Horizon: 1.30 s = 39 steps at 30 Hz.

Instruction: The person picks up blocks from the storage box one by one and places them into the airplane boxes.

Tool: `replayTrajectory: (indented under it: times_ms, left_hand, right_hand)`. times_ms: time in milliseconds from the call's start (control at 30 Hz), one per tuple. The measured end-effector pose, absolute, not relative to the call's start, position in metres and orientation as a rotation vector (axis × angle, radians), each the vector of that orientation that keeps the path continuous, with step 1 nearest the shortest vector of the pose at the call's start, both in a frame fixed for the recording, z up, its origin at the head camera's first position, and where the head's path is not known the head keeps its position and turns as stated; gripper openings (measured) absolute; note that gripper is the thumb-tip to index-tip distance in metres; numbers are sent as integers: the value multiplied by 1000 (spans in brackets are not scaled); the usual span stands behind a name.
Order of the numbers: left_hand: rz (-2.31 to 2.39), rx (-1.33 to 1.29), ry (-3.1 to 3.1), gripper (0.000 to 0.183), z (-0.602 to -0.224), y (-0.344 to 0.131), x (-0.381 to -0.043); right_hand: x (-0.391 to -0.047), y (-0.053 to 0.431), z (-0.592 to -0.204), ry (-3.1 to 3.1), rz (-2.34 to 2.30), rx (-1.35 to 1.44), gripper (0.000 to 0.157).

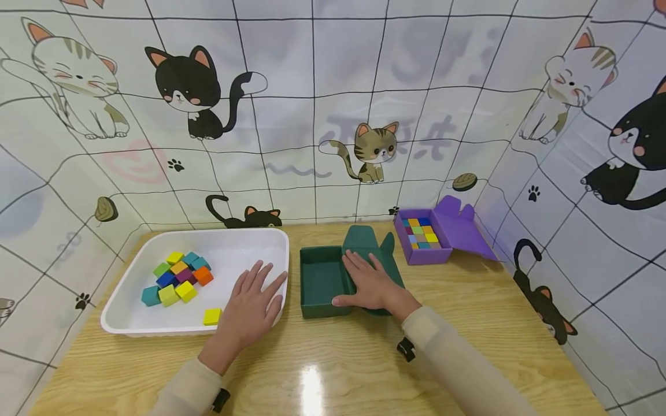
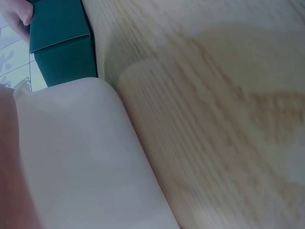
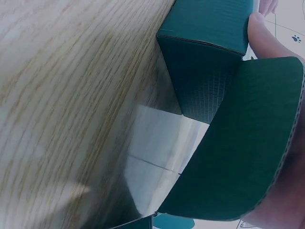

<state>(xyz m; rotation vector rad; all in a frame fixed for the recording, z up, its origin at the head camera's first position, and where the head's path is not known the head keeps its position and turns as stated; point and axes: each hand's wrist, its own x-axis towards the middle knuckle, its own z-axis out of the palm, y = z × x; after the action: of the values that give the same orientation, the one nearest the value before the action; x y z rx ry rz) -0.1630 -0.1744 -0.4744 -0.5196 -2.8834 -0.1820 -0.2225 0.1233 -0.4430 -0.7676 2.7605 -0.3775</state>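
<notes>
White tray (image 1: 250, 245) at left with colored blocks (image 1: 184, 273), lone yellow block (image 1: 212, 316) near. Left hand (image 1: 251, 306), fingers spread, over tray's right side. Open green box (image 1: 324, 283) right of tray; right hand (image 1: 370, 283) on its lid (image 1: 361, 236), fingers straight, thumb apart. Open purple box (image 1: 429, 256), packed blocks (image 1: 420, 233) inside, far right.

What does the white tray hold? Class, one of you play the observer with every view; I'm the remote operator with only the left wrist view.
Observer: Coloured blocks lie heaped toward the left of the white tray, with one yellow block apart from the heap.
Operator: Is the green box open?
Observer: Yes, its lid is swung out to the right, with the right hand over it.
Operator: Anything farther right?
Observer: An open purple box, holding small blocks packed side by side.
</notes>
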Motion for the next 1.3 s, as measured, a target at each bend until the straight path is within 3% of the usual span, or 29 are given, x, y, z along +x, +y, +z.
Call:
replayTrajectory:
  times_ms: [367,733,1067,1300]
  left_hand:
    - [-295,-529,-2836,48,-463,-183,-170]
    - [-242,-306,-2870,34,-414,-268,-193]
    - [-169,-114,-3118,17,-423,-311,-209]
    - [-123,-57,-3195,17,-425,-316,-215]
  right_hand:
    - [-221,124,-446,2752,-376,-709,108]
    - [-221,125,-445,2745,-377,-680,108]
    - [-221,122,-444,2748,-372,-678,108]
    - [-221,121,-442,2746,-365,-686,107]
